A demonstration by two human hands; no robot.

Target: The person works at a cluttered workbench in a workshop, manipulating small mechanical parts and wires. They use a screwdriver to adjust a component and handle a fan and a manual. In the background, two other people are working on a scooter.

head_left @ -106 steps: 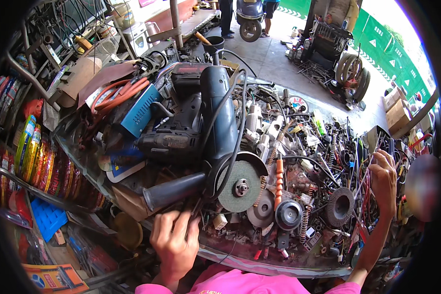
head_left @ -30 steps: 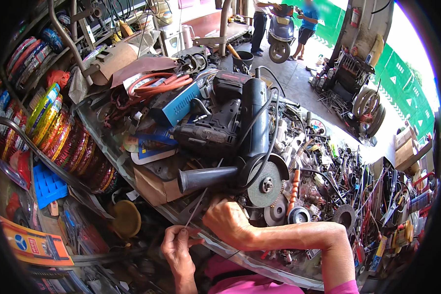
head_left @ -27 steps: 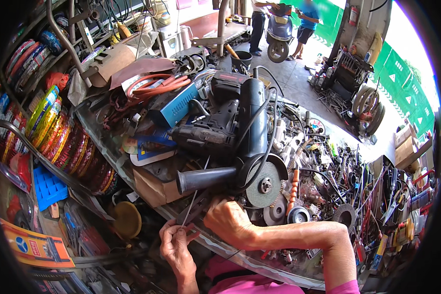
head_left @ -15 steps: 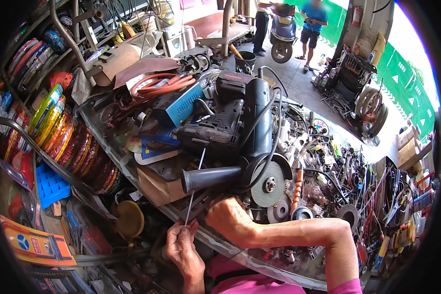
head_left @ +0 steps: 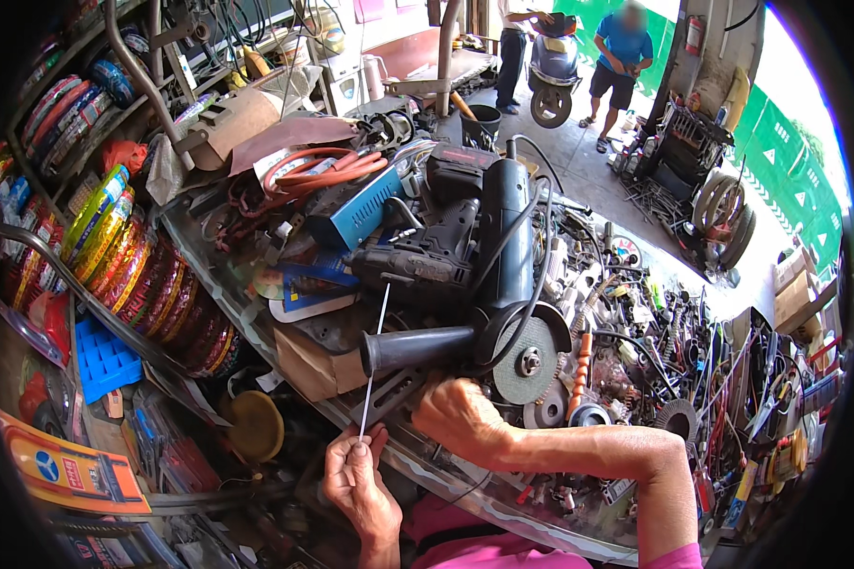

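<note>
- White, slender: one thin rod (head_left: 369, 398), slanting up across the near edge of the counter (head_left: 541, 523), its upper tip by the dark cordless power tool (head_left: 417, 261).
- Left hand (head_left: 362, 484): one, narrow, thumb and fingers pinched on the rod's lower end, just outside the near edge.
- Right hand (head_left: 460, 417): one, fingers curled under, just inside that edge; from my post I cannot tell what it holds, if anything.
- Side handle (head_left: 422, 349), black: one, on the angle grinder (head_left: 505, 232). The rod crosses its end in my view; contact, I cannot tell.
- Handling note: the free length looks long for so low a pinch; I would grip higher for finer control, tilting the rod clear of the handle.
- Caution: I would hold the right knuckles off the grinder's disc (head_left: 525, 375), close beside them.
</note>
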